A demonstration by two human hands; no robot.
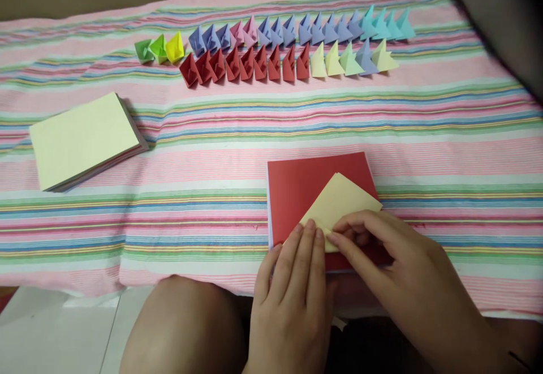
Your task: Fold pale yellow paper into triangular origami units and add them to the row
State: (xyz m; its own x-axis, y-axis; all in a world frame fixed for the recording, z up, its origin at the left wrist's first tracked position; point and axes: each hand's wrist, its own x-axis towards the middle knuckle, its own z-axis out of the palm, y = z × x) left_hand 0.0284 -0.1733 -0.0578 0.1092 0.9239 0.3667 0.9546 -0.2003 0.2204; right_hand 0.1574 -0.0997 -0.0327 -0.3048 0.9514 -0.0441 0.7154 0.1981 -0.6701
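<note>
A pale yellow sheet of folded paper (341,201) lies at a slant on a red-topped pad (292,184) close to the front edge of the cloth. My left hand (292,283) rests flat over the paper's lower left part, fingers stretched out and pressing on it. With thumb and forefinger, my right hand (382,249) pinches a folded flap at the paper's lower edge. The fingers cover part of the fold, so its full shape is hidden.
Two rows of small folded paper pieces stand at the back, among them red ones (246,64), yellow ones (333,60) and blue ones (318,29). A stack of pale yellow paper (87,142) lies at the left. Striped cloth (203,170) covers the surface.
</note>
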